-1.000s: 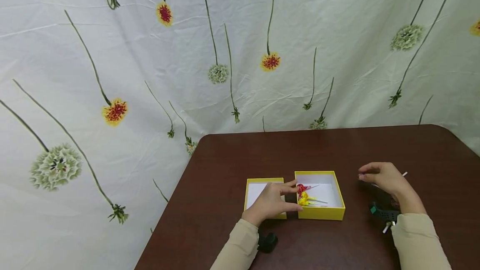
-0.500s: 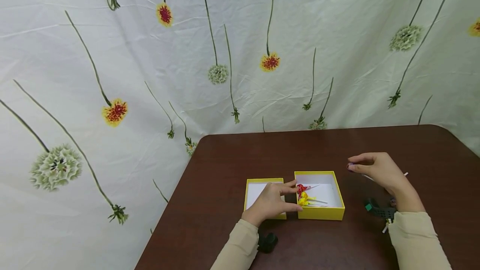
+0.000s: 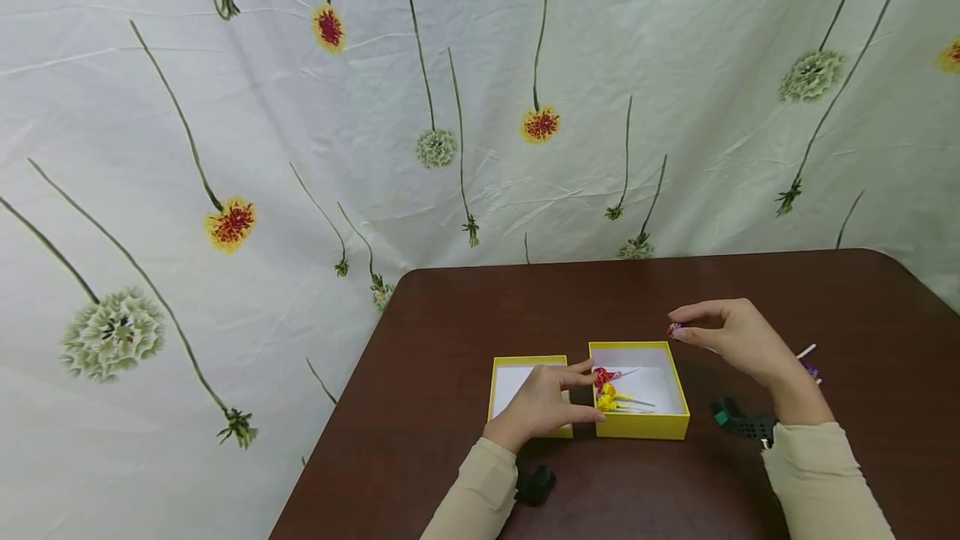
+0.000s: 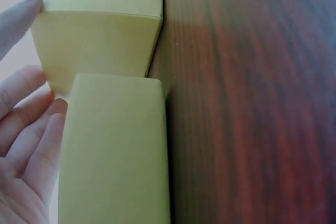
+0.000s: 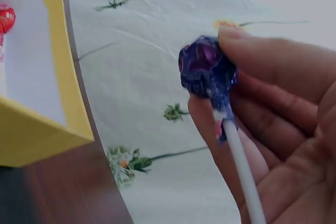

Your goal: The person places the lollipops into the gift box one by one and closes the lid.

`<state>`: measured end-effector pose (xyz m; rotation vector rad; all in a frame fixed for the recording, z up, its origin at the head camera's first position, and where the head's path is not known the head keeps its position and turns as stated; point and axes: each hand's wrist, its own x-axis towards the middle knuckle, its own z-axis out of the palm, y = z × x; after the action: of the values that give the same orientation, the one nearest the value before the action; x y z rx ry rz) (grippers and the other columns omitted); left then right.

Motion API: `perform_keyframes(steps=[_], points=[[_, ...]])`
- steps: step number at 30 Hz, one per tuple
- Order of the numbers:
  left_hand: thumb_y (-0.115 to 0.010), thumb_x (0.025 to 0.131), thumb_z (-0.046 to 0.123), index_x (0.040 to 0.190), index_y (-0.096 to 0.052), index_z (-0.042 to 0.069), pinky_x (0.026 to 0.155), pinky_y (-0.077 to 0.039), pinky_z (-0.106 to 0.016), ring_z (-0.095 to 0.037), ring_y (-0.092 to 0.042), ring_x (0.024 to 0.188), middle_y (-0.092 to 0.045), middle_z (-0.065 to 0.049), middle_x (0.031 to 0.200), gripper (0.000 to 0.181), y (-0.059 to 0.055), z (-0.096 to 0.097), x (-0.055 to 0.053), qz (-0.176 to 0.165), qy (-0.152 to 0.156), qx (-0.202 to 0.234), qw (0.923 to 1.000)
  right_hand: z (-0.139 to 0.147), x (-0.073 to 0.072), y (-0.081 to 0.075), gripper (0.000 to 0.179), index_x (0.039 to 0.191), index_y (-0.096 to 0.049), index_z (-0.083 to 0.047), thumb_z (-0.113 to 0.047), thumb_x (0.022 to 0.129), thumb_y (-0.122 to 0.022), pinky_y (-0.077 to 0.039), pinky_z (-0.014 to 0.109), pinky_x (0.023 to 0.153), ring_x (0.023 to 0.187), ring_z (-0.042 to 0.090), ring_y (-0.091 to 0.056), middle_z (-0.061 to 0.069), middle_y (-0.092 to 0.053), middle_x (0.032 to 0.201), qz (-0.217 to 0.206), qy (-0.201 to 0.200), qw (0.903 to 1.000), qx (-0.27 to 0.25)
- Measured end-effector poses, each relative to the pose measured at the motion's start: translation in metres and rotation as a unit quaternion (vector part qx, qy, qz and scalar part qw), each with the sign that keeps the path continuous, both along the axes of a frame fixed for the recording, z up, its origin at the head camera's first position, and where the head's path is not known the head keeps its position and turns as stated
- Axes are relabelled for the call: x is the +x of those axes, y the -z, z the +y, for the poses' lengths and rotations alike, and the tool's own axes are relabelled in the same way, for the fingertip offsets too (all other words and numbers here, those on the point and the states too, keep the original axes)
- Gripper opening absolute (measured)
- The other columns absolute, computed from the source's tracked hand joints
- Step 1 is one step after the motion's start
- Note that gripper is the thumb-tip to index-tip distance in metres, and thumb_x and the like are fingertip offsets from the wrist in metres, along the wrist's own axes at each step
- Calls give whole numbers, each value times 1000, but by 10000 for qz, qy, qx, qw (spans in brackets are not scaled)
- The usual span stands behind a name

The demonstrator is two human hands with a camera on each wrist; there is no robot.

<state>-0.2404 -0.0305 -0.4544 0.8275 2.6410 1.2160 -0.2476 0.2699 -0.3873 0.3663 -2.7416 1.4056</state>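
In the head view, my right hand [image 3: 738,336] is raised near the far right corner of a yellow box [image 3: 642,427] with a white inside. Its thumb and fingers pinch the purple-wrapped head of a lollipop [image 5: 207,66], whose white stick points back toward the palm in the right wrist view. Inside the box, a red-wrapped lollipop [image 3: 603,377] and yellow-wrapped lollipops [image 3: 609,397] lie along the left side. My left hand [image 3: 543,402] reaches over the shallower yellow box [image 3: 493,390], its extended fingers at the left wall and thumb at the front left corner of the lollipop box.
More lollipops [image 3: 810,370] lie on the dark brown table [image 3: 465,315], partly behind the right forearm. Each wrist wears a black camera strap [image 3: 742,422]. A white floral cloth [image 3: 480,107] hangs behind the table.
My right hand has lifted and moved left toward the box with the purple lollipop, uncovering lollipops on the table behind it. The left hand and both boxes have stayed put.
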Motion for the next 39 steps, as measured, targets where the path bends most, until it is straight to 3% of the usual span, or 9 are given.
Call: perform_keyframes(steps=[5,11,13,19,21,30,39], points=[[-87,78,35,125,-72,10,99,-52,-24,-14,-60,128,-59,4,143,55,0,1,0,112,-11,-99,9999,-14,-1,1,29,115,-75,-4,-22,92,-74,-61,39,85,118,38,-60,19,-69,123,-77,-324,9994,-94],[-86,78,36,125,-72,9,98,-52,-22,-13,-61,125,-59,2,143,55,-1,1,0,93,11,-47,9999,-29,-2,4,26,111,-77,-6,-21,91,-75,-55,55,94,119,40,-59,17,-71,121,-48,-608,9981,-82],[-86,78,36,125,-72,9,97,-53,-22,-13,-62,124,-59,1,143,55,-1,1,0,72,17,-23,10000,-33,-3,5,25,111,-77,-5,-20,91,-74,-55,53,94,119,40,-60,17,-72,120,5,-714,9974,-86],[-86,79,36,125,-72,9,96,-53,-22,-14,-62,124,-59,2,143,55,1,0,-1,70,31,-12,10000,-42,-7,14,24,110,-76,-1,-15,91,-74,-58,26,82,114,36,-62,20,-71,120,-19,-1063,9938,-324],[-85,79,36,125,-72,9,97,-53,-23,-15,-62,124,-59,3,143,55,1,0,0,90,37,-15,10000,-46,-9,18,23,109,-75,0,-14,91,-74,-56,22,82,112,35,-63,21,-70,120,-103,-1184,9921,-394],[-85,80,36,125,-71,10,95,-53,-21,-12,-63,121,-59,3,143,54,2,0,-1,233,79,-38,9997,-62,-13,35,21,109,-74,1,-10,91,-72,-56,25,81,101,23,-65,19,-71,115,-490,-1546,9853,-540],[-85,80,36,125,-71,11,95,-53,-19,-11,-64,119,-58,4,143,54,2,0,-3,276,107,-24,9996,-64,-18,44,20,106,-76,-3,-16,91,-74,-56,37,88,106,28,-64,14,-72,113,-588,-1597,9843,-471]])
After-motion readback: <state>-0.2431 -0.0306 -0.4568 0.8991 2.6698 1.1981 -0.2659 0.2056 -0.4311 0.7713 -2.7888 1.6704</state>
